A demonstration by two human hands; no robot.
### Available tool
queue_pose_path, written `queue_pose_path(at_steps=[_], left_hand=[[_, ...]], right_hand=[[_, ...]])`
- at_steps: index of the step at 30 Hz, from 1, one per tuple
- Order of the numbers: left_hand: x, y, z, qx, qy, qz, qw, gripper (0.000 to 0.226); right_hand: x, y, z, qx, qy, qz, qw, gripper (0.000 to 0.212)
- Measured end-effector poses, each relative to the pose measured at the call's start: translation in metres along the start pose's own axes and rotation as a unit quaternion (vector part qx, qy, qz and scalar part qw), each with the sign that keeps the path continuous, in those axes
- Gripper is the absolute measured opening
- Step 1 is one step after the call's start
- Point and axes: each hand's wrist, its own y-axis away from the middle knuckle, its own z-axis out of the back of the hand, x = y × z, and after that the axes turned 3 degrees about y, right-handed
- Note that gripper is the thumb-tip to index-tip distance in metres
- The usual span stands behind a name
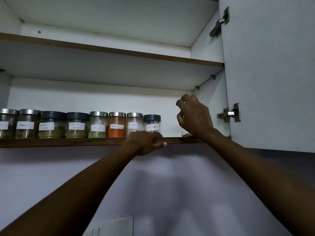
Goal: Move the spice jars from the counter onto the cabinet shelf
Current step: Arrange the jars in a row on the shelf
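Left hand (144,142) grips the shelf (68,142) edge; right hand (196,116) curls over a seemingly just-placed jar (185,134), hold unclear; release next.

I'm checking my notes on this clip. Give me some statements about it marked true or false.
The left hand grips the brown front edge of the lower white shelf. True.
The glass jar of orange powder has a black lid. False: its lid is silver metal.
The white cabinet door stands open on the right. True.
The right hand rests on the upper shelf. False: it is at the lower shelf, hiding most of a glass jar.
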Motion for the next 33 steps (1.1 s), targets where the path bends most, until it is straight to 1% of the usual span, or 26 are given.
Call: queue_pose_path(at_steps=[1, 3, 5, 7, 9, 12, 17, 21, 24, 28, 33], left_hand=[[0.0, 0.0, 0.002, 0.01, -0.01, -0.002, 1.0, 0.056], [-0.001, 0.0, 0.003, 0.021, -0.021, -0.005, 1.0, 0.058], [-0.001, 0.0, 0.002, 0.004, -0.026, -0.01, 1.0, 0.054], [0.001, 0.0, 0.0, -0.021, -0.03, -0.015, 0.999, 0.05], [0.001, -0.001, -0.001, -0.027, -0.032, -0.018, 0.999, 0.05], [0.0, -0.001, -0.002, -0.032, -0.031, -0.016, 0.999, 0.053], [0.0, -0.001, -0.005, -0.062, -0.037, -0.022, 0.997, 0.052], [0.0, -0.001, -0.008, -0.085, -0.044, -0.027, 0.995, 0.05], [0.001, 0.0, -0.014, -0.122, -0.062, -0.032, 0.99, 0.052], [-0.001, 0.004, -0.022, -0.208, -0.123, -0.036, 0.97, 0.054], [0.002, 0.001, -0.035, -0.341, -0.142, -0.027, 0.929, 0.056]], right_hand=[[-0.007, -0.001, 0.003, 0.022, 0.01, -0.011, 1.0, 0.028], [-0.025, -0.005, 0.011, 0.104, 0.006, -0.045, 0.994, 0.053], [-0.043, -0.01, 0.018, 0.197, -0.01, -0.067, 0.978, 0.079], [-0.058, -0.014, 0.023, 0.26, -0.023, -0.062, 0.963, 0.094], [-0.069, -0.017, 0.024, 0.317, -0.052, -0.058, 0.945, 0.098], [-0.074, -0.018, 0.021, 0.372, -0.08, -0.058, 0.923, 0.088], [-0.071, -0.016, 0.013, 0.358, -0.046, -0.035, 0.932, 0.087], [-0.071, -0.017, 0.003, 0.337, -0.051, -0.042, 0.939, 0.082], [-0.069, -0.018, -0.009, 0.329, -0.061, -0.052, 0.941, 0.077], [-0.064, -0.019, -0.026, 0.314, -0.074, -0.064, 0.944, 0.074], [-0.06, -0.024, -0.053, 0.315, -0.08, -0.064, 0.944, 0.072]])
